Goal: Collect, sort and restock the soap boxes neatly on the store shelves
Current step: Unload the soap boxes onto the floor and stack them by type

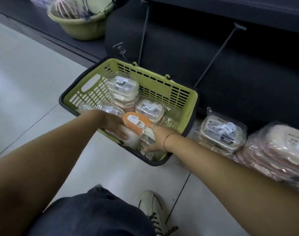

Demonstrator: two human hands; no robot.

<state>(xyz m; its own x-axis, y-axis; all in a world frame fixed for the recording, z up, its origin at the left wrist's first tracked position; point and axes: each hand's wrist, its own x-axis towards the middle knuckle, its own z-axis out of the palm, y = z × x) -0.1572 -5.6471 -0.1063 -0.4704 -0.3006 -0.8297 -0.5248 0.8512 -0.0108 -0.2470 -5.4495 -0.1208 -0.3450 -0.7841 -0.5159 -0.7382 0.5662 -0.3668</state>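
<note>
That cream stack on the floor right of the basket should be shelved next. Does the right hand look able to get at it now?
Probably yes: the cream stack lies uncovered just outside the basket wall, nearest the right hand, which only has to lift over the rim.

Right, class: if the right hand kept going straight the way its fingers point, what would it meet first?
The clear-wrapped soap box at the near end of the basket; the fingers of the right hand seem to be touching it. Beyond lies the white box, though depth is unclear.
</note>
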